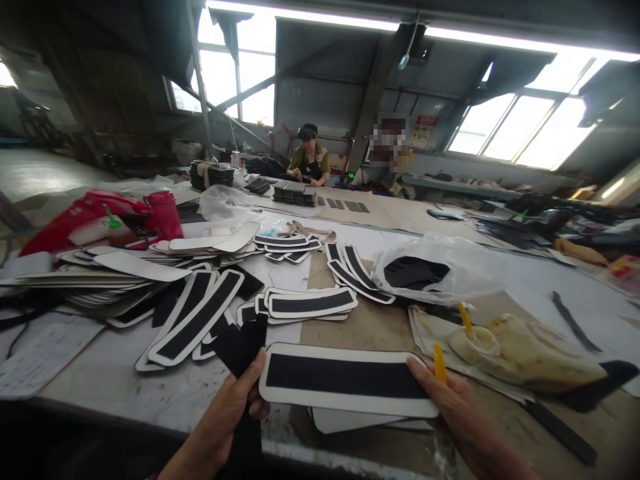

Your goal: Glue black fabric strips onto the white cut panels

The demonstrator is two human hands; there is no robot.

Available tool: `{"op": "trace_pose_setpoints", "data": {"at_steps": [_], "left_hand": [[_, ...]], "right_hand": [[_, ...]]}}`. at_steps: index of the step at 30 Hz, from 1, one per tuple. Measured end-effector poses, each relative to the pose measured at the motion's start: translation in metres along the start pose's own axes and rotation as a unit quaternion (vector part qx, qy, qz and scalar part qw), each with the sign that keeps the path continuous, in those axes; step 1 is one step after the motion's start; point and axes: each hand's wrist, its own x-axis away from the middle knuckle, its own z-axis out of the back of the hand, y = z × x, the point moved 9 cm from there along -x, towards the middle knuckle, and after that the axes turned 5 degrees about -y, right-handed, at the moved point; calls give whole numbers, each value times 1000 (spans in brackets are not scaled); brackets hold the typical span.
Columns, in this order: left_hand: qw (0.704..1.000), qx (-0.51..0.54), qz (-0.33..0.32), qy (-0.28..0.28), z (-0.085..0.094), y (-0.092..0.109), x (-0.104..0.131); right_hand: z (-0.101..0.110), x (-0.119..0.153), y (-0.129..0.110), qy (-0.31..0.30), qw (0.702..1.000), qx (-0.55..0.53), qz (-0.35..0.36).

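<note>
A long white panel with a black strip on it (345, 381) lies flat at the table's near edge. My left hand (227, 417) grips a black fabric strip (240, 350) that stands up from the fingers, its thumb touching the panel's left end. My right hand (463, 413) rests on the panel's right end with a yellow brush handle (439, 363) held in its fingers. More white pieces lie under the panel.
Piles of similar black-and-white panels (200, 320) cover the left and middle of the table. A glue pot with a yellow brush (473, 337) sits on a stained bag at right. A clear bag of black pieces (425, 270), a red bag (75, 223), and a seated co-worker (309, 157) are farther back.
</note>
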Motion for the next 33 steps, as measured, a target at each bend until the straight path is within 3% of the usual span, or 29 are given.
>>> {"op": "trace_pose_setpoints", "data": {"at_steps": [3, 7, 10, 13, 15, 18, 20, 22, 24, 27, 30, 33], "left_hand": [[999, -43, -11, 21, 3, 10, 4], [996, -66, 14, 53, 11, 15, 4], [998, -28, 37, 53, 16, 13, -5], [997, -33, 52, 51, 19, 19, -24], [997, -47, 41, 50, 17, 32, -42], [993, -97, -26, 59, 12, 65, -68], [983, -146, -67, 85, 13, 82, -79], [974, -181, -80, 112, 18, 86, -80], [968, -200, -68, 134, 25, 74, -71], [962, -241, -14, 128, 25, 36, -49], [955, -283, 53, 73, 9, -9, -31], [940, -330, 78, 29, -10, -33, -23]], "right_hand": [[-4, -2, 1, 4, 998, -57, -16], [-11, -6, 0, -7, 999, -29, -22], [-20, -18, 4, -58, 997, 16, -50], [-23, -44, -14, -81, 995, 56, -21], [-18, -68, -38, -60, 995, 75, 21], [-3, -99, -78, 7, 985, 140, 101], [9, -109, -94, 47, 977, 165, 129], [20, -105, -96, 72, 974, 172, 132], [28, -87, -90, 77, 975, 163, 129], [33, -50, -73, 54, 987, 101, 109], [33, -20, -53, 41, 993, 70, 85], [29, -2, -33, 37, 993, 79, 75]]}}
